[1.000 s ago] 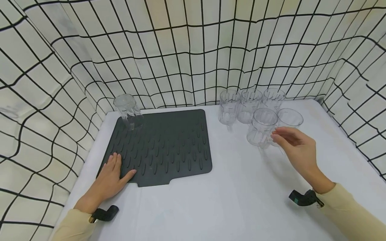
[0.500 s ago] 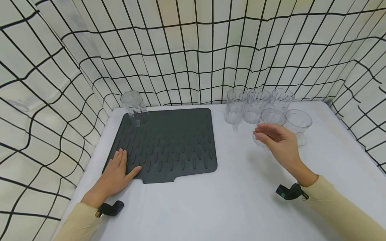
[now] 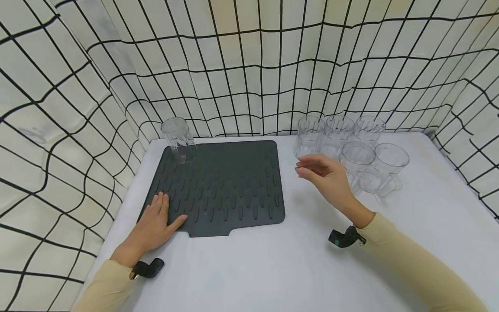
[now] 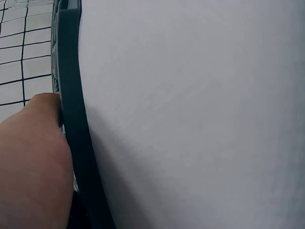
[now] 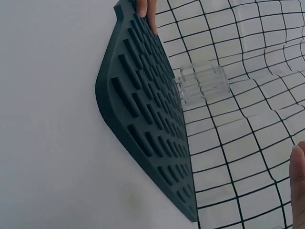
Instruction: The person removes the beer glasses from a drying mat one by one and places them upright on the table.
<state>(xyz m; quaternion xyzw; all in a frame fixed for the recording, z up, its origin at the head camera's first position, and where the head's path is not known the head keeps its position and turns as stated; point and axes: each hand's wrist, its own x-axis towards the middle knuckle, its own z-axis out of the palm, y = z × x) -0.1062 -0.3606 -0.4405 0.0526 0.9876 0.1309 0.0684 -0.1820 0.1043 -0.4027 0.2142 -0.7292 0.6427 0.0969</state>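
Note:
My left hand (image 3: 153,223) lies flat on the near left corner of a dark grey drying mat (image 3: 230,186), fingers straight. The left wrist view shows that hand (image 4: 33,167) along the mat's edge (image 4: 71,71). An upside-down clear glass (image 3: 179,134) stands on the mat's far left corner. My right hand (image 3: 325,180) hovers between the mat and a group of glasses, fingers loosely curled, with nothing visible in them. Two clear glasses, a front one (image 3: 356,156) and its neighbour (image 3: 391,160), stand right of it. It partly hides the back row.
Three more clear glasses, the middle one (image 3: 340,128) among them, form a row at the table's back edge. A black wire grid (image 3: 241,78) encloses the back and sides. White cloth (image 3: 253,268) covers the table.
My right hand has moved left, from beside the front glasses toward the mat. The left hand stays on the mat. The head view has shifted slightly, so everything sits farther right.

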